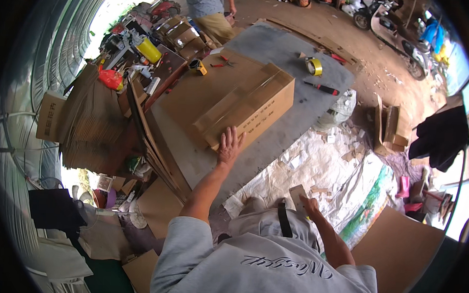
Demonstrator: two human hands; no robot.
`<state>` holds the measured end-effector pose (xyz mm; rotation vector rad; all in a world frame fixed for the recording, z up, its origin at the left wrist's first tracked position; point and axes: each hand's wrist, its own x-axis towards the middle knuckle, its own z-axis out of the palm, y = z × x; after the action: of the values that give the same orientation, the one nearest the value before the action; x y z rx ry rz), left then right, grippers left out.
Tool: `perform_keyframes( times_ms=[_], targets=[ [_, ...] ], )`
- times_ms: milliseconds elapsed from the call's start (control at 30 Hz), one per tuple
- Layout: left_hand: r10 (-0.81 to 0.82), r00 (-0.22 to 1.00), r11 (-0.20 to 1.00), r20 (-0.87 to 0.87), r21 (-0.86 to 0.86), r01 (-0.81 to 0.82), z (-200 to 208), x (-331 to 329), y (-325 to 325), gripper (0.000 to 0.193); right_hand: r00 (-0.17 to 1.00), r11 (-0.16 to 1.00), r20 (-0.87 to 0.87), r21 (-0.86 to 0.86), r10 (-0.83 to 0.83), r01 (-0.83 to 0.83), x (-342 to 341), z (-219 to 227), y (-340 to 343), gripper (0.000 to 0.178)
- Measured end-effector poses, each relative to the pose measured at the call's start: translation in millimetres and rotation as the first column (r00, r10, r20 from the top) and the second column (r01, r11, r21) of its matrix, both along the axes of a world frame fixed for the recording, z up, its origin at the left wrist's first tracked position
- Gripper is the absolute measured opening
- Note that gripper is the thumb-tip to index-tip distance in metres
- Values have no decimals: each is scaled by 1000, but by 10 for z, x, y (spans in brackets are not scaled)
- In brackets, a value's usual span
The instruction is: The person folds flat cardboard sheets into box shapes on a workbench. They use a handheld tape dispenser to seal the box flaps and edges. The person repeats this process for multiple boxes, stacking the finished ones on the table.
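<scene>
A long brown cardboard box [252,103], its top seam taped, lies on a grey-topped table [304,115] over a flat cardboard sheet [187,100]. My left hand [230,145] rests on the box's near end with its fingers stretched out, gripping nothing. Beside my right thigh, my right hand [310,206] is closed around a small flat greyish-brown piece [297,195]; its exact kind is unclear. To the right of the box are a roll of yellow tape [314,66] and a red-and-black handled knife [322,88]. Red-handled pliers [223,62] and a yellow-and-black tool [198,67] lie beyond it.
Stacked flat cardboard [97,117] stands at the left, near a cluttered side table [162,72]. Another person [211,14] is at the far side. A white sheet [317,173] covers the floor at right; an open carton [389,127] and a scooter [396,36] stand beyond.
</scene>
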<state>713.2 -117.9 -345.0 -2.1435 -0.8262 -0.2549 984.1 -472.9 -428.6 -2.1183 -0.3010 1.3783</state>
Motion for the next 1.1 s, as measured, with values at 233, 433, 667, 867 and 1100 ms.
perform_keyframes(
  times_ms=[233,433,667,867,1100],
  targets=[
    [-44,983,899,176,-423,116,932,13,-123,67,991,986,-35,100,-128,131,273,-510,-415,71],
    [24,970,974,240,-223,31,696,-342,-122,70,987,983,-24,85,-159,161,254,-390,-420,70],
    [-54,979,903,194,-409,131,923,-377,-119,68,967,967,17,1,-253,253,202,-324,-13,68],
    [193,736,734,649,-594,330,1207,-614,194,106,958,956,27,84,-284,281,233,-297,30,73],
    [346,652,439,674,-731,522,923,-1073,496,148,931,940,144,-14,-336,341,235,-366,-145,78]
  ],
)
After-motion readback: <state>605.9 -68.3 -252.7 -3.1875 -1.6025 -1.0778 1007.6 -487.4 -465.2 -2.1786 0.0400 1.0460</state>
